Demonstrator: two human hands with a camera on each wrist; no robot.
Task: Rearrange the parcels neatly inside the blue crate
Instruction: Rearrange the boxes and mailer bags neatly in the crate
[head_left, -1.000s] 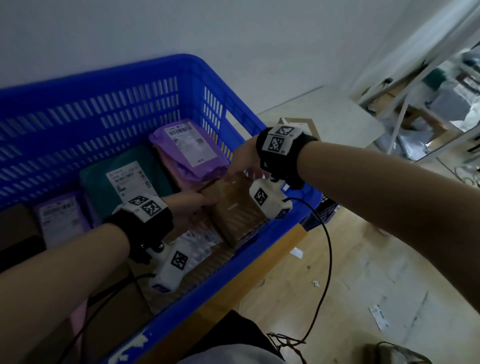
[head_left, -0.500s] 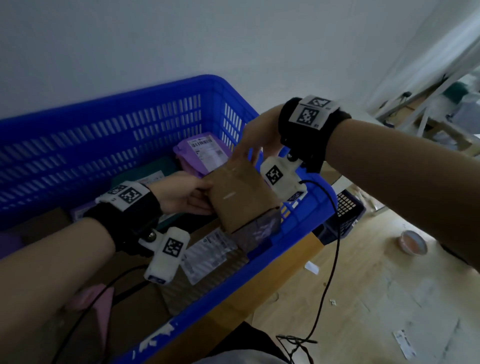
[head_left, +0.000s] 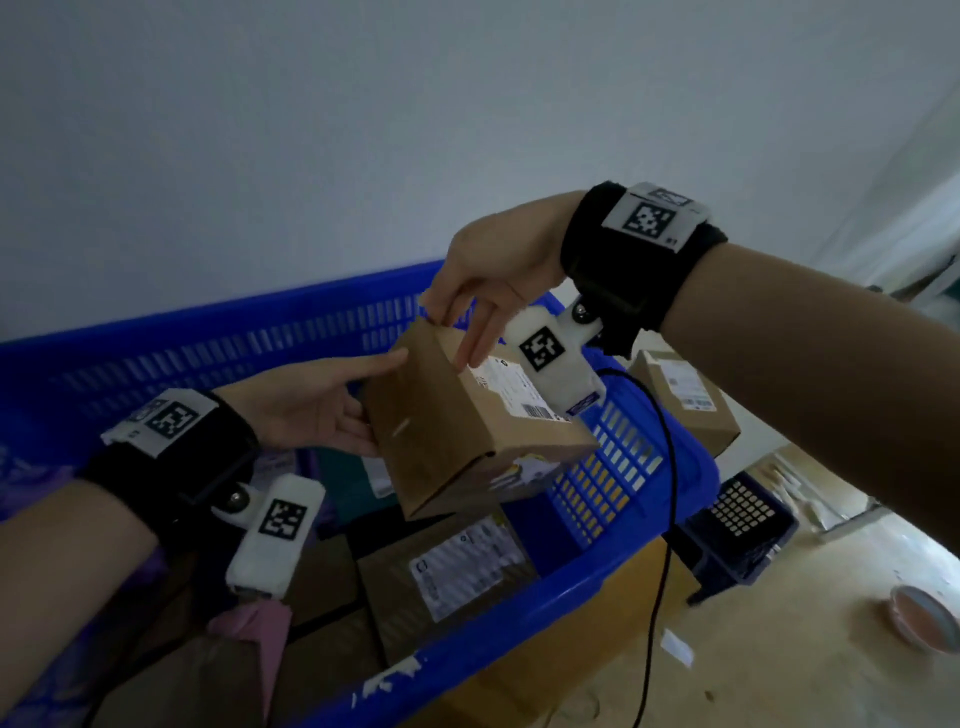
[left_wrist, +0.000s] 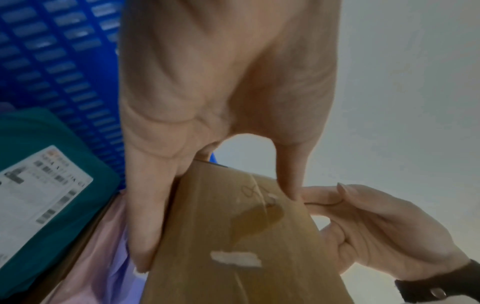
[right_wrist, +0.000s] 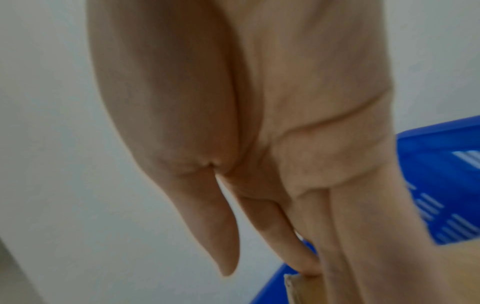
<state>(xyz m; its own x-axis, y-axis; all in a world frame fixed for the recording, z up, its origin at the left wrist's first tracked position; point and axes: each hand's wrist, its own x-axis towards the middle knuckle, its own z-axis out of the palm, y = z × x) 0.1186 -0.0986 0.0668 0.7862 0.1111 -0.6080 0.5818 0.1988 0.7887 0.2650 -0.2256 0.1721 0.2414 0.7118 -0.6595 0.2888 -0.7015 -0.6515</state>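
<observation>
A brown cardboard box (head_left: 457, 431) with a white label on its upper face hangs tilted above the right end of the blue crate (head_left: 571, 597). My left hand (head_left: 382, 400) grips its left side, thumb on one face and fingers along the other, as the left wrist view shows (left_wrist: 217, 230). My right hand (head_left: 452, 338) pinches the box's top corner from above. In the right wrist view the fingertips (right_wrist: 309, 271) touch the cardboard edge (right_wrist: 298, 288). Below the box, the crate holds a labelled brown parcel (head_left: 457, 566), a teal parcel (left_wrist: 39, 164) and a pink one (head_left: 254, 634).
A second cardboard box (head_left: 685, 405) sits outside the crate on the table at the right. A small dark crate (head_left: 737, 525) and a bowl (head_left: 924, 618) are on the wooden floor. A white wall stands behind the crate.
Both hands have lifted the cardboard box off the parcels in the crate, raised it above the rim and turned it so that its label faces up.
</observation>
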